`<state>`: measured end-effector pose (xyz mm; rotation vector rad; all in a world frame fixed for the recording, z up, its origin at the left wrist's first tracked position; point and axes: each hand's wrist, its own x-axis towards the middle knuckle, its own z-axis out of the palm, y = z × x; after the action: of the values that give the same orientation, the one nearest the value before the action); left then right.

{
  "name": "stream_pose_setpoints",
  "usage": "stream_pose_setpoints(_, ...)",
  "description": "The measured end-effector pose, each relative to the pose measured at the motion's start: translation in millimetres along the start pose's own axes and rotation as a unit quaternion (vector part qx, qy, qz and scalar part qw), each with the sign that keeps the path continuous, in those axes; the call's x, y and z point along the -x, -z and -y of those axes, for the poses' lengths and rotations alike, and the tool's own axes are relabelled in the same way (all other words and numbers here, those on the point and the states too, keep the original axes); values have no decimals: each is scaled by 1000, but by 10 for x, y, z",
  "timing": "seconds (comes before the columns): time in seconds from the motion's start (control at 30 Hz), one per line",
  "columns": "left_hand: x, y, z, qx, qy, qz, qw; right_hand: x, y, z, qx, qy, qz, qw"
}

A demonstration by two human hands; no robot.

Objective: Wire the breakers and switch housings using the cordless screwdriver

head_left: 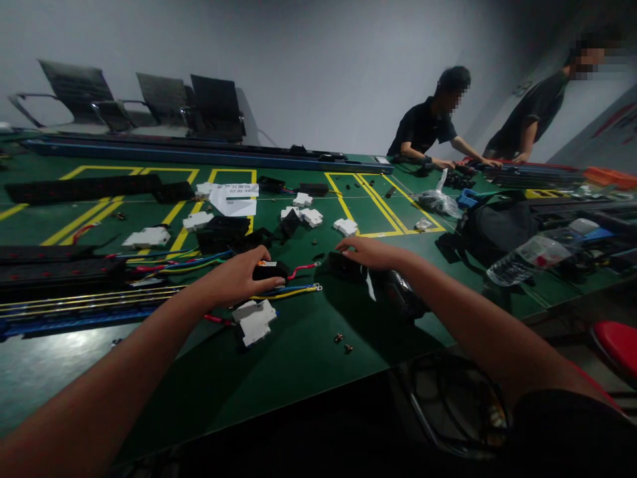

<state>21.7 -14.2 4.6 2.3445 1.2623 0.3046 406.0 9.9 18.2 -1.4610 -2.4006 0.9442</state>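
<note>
My left hand (pixel 236 275) has its thumb and fingers closed round a small black block (pixel 271 269) with a pale label on top. Red, blue and yellow wires (pixel 298 289) with metal ring terminals stick out to its right. My right hand (pixel 368 252) is bent over a black plastic housing (pixel 341 265), its fingers at the upper edge; the grip is partly hidden. A white strip (pixel 371 285) hangs beside that housing. A white module (pixel 256 322) lies just below my left hand, and two small screws (pixel 343 342) lie nearer me.
Long black socket strips (pixel 50 272) lie at left. White modules (pixel 146 238) and a paper sheet (pixel 233 199) are spread over the green table (pixel 298 378). A plastic bottle (pixel 532 255) and black bag (pixel 497 232) are at right. Two people (pixel 428 126) work at the far right.
</note>
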Motion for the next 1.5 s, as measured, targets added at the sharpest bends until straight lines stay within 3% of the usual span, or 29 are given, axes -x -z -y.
stream_pose_setpoints(0.1, -84, 46, -116, -33, -11, -9, 999, 114, -105, 53, 42, 28, -39, 998)
stream_pose_setpoints(0.27, -296, 125, -313, -88, -45, 53, 994, 303, -187, 99, 115, 51, -44, 991)
stream_pose_setpoints(0.5, -497, -13, -493, -182, -85, 103, 974, 321, -259, 2, 132, 113, -58, 983)
stream_pose_setpoints(0.87, -511, -304, -661, -234, -34, 24, 971, 333, -307, 16, 146, 117, -73, 980)
stream_pose_setpoints(1.5, -489, -266, -695, -228, -42, 44, 972, 359, -271, 92, 147, 118, -72, 979)
